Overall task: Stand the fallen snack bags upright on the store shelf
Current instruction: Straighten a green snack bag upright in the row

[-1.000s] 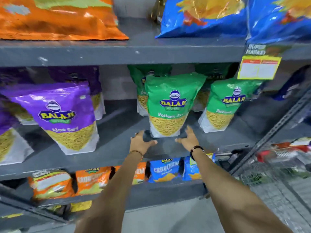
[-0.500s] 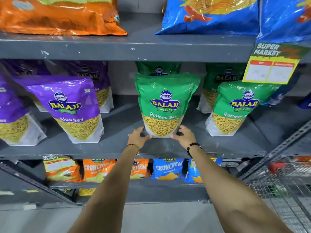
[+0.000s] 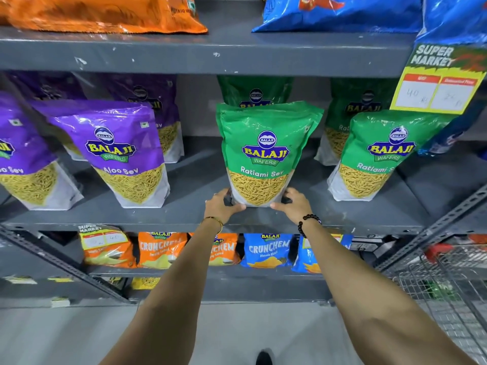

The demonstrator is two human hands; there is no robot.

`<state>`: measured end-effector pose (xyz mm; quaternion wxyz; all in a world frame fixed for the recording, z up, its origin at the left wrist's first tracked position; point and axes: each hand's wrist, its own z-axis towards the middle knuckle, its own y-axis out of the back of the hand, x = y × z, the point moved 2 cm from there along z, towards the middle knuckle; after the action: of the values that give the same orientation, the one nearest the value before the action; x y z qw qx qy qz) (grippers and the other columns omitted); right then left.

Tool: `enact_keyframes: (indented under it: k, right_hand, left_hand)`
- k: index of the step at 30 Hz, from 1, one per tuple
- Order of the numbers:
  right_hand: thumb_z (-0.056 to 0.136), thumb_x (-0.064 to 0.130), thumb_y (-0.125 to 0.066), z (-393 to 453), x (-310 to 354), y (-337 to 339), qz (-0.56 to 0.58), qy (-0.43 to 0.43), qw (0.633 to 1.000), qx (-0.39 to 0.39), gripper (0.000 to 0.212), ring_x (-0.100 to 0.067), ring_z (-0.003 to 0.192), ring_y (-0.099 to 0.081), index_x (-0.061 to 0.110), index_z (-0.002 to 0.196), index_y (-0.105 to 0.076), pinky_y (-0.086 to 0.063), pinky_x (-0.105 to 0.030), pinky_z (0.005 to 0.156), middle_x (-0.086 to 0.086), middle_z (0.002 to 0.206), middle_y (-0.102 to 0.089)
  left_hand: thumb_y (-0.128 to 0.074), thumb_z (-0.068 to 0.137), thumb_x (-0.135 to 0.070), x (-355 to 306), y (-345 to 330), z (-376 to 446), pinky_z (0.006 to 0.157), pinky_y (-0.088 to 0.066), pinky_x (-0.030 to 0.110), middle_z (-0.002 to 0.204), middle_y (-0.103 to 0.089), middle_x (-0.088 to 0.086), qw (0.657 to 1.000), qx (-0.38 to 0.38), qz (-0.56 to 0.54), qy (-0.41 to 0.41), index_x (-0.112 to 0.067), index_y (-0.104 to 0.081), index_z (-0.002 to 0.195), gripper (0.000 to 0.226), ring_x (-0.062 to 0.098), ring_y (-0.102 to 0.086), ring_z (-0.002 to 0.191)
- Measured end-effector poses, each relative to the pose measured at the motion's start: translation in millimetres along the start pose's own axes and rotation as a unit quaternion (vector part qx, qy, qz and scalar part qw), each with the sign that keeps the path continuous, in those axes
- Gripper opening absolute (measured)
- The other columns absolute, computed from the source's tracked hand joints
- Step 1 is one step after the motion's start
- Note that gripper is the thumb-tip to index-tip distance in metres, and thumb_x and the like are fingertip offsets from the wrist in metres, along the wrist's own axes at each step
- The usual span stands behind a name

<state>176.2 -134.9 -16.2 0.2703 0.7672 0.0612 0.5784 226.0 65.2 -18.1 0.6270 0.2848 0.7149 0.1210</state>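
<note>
A green Ratlami Sev bag point(image 3: 266, 143) stands upright in the middle of the grey shelf point(image 3: 184, 217). My left hand point(image 3: 221, 206) grips its lower left corner and my right hand point(image 3: 292, 204) grips its lower right corner. Behind it stands another green bag point(image 3: 254, 90), mostly hidden. To the right, a second green bag point(image 3: 379, 156) stands leaning slightly, with one more green bag point(image 3: 353, 106) behind it. Purple Aloo Sev bags point(image 3: 118, 151) stand at the left, tilted.
Orange bags point(image 3: 105, 14) and blue bags point(image 3: 342, 11) lie on the shelf above. A yellow price tag point(image 3: 437, 88) hangs at upper right. Small Crunchem packets point(image 3: 266, 250) fill the shelf below. A wire shopping trolley point(image 3: 442, 280) stands at the lower right.
The green bag has been tipped from a lean to upright and set a little farther back; both hands stayed on its bottom corners. My view has shifted closer.
</note>
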Motion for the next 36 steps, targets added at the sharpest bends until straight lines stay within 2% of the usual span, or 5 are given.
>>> enact_keyframes:
  k: [4,13,26,33,36]
  right_hand:
    - [0.071,0.015,-0.078,1.9,-0.1,-2.7,0.012,-0.006,1.0,0.005,0.053,-0.027,0.118,-0.057,0.01,0.119,-0.058,-0.045,-0.038,0.101,-0.01,0.127,-0.063]
    - [0.071,0.017,-0.078,3.2,1.4,-3.9,0.007,-0.014,1.0,-0.005,0.051,-0.027,0.118,-0.056,0.009,0.118,-0.059,-0.045,-0.04,0.102,-0.011,0.126,-0.063]
    - [0.068,0.019,-0.08,3.9,2.6,-5.2,-0.002,-0.025,1.0,-0.011,0.05,-0.026,0.109,-0.062,0.008,0.113,-0.061,-0.046,-0.029,0.089,-0.011,0.12,-0.067]
    - [0.067,0.02,-0.081,2.5,4.5,-3.6,-0.013,-0.031,0.999,-0.008,0.054,-0.027,0.113,-0.06,0.007,0.116,-0.061,-0.046,-0.032,0.094,-0.012,0.123,-0.065]
    - [0.068,0.019,-0.081,1.5,5.1,-3.1,-0.01,-0.032,0.999,-0.006,0.053,-0.026,0.111,-0.061,0.007,0.116,-0.061,-0.045,-0.027,0.089,-0.011,0.122,-0.066]
  left_hand:
    - [-0.069,0.08,-0.029,2.2,-2.9,1.3,0.113,-0.028,0.055,0.128,-0.061,0.014,1.0,0.001,0.008,-0.004,-0.012,-0.055,0.125,0.05,0.035,-0.051,0.121]
    - [-0.067,0.082,-0.029,4.0,-4.9,2.5,0.114,-0.027,0.055,0.131,-0.059,0.014,1.0,-0.005,0.001,0.002,-0.012,-0.055,0.125,0.048,0.034,-0.049,0.125]
    - [-0.066,0.083,-0.028,3.7,-4.8,1.1,0.112,-0.03,0.057,0.132,-0.059,0.014,1.0,-0.012,-0.002,0.012,-0.012,-0.054,0.126,0.047,0.035,-0.052,0.121]
    - [-0.066,0.083,-0.026,2.0,-2.7,-2.0,0.113,-0.031,0.056,0.134,-0.057,0.014,1.0,-0.006,-0.007,0.021,-0.01,-0.052,0.127,0.049,0.034,-0.051,0.124]
    - [-0.066,0.083,-0.025,0.4,-1.9,-3.7,0.111,-0.035,0.053,0.134,-0.057,0.013,1.0,-0.006,-0.012,0.019,-0.009,-0.052,0.127,0.049,0.033,-0.051,0.124]
